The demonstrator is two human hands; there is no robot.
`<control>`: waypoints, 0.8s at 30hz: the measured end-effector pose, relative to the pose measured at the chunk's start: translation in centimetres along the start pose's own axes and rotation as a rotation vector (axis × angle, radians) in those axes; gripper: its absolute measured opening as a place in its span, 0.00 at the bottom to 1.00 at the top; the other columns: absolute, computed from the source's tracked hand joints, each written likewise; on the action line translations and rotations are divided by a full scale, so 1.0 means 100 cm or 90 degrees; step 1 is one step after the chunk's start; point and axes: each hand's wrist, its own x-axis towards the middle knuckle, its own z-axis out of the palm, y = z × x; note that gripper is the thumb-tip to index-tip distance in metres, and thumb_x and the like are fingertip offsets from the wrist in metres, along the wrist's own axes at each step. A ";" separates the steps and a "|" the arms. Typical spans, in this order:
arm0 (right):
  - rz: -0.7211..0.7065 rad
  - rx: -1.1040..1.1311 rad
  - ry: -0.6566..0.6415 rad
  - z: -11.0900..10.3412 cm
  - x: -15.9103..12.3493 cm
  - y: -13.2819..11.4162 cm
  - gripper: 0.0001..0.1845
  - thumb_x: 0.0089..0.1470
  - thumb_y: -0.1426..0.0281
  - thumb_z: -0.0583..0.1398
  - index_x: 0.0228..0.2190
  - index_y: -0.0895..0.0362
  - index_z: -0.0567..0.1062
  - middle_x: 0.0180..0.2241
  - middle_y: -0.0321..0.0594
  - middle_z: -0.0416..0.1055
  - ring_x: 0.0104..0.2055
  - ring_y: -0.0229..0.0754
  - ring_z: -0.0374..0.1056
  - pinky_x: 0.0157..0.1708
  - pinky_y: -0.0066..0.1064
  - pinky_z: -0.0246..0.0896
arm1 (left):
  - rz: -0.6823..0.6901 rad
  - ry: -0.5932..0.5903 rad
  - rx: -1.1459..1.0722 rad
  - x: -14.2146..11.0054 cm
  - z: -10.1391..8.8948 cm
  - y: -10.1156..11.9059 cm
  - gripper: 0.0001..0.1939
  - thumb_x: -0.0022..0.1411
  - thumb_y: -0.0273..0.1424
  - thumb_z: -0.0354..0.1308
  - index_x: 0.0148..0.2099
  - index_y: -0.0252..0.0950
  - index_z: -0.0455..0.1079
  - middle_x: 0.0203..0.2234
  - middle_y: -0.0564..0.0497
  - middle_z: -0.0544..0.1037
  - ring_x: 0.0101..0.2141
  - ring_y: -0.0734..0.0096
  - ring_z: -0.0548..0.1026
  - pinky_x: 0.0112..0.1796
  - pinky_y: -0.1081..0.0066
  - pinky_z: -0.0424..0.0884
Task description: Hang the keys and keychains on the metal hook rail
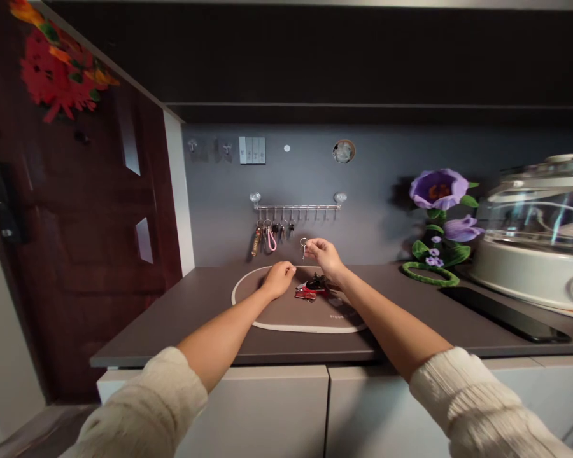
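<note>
Key point(304, 253) hangs near-vertical, its ring point(304, 238) pinched in right hand point(323, 254), below hook rail point(298, 207), above back edge of desk point(172, 318); left hand point(280, 278) lower, grip unclear.

2 hands point(325, 256), 1 rail point(298, 207), 2 suct. cups point(254, 197), 1 mat point(279, 313), 1 ph. point(506, 316); keys point(304, 253): no. unclear.

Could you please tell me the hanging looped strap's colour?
The looped strap is pink in the head view.

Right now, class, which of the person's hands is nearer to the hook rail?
Right. The right hand holds a key ring below the hook rail; the left hand is lower, over the mat.
</note>
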 end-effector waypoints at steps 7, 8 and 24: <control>0.038 -0.020 0.072 0.005 0.040 -0.016 0.05 0.45 0.73 0.58 0.22 0.60 0.66 0.18 0.32 0.63 0.22 0.31 0.64 0.25 0.23 0.60 | -0.012 -0.020 0.001 0.001 0.001 0.001 0.12 0.57 0.30 0.45 0.29 0.33 0.69 0.26 0.49 0.74 0.29 0.72 0.69 0.32 0.73 0.62; 0.042 -0.020 0.081 0.007 0.046 -0.019 0.05 0.46 0.74 0.57 0.22 0.60 0.65 0.18 0.32 0.63 0.22 0.31 0.64 0.24 0.23 0.60 | -0.012 -0.021 0.003 0.001 0.001 0.001 0.12 0.57 0.30 0.45 0.29 0.33 0.69 0.26 0.49 0.74 0.29 0.71 0.69 0.32 0.73 0.62; 0.110 -0.026 0.177 0.026 0.084 -0.027 0.09 0.50 0.81 0.52 0.21 0.61 0.65 0.16 0.35 0.64 0.18 0.31 0.63 0.23 0.26 0.66 | -0.012 -0.031 0.015 0.003 0.003 -0.003 0.13 0.58 0.31 0.45 0.30 0.33 0.70 0.27 0.49 0.74 0.28 0.73 0.68 0.32 0.73 0.62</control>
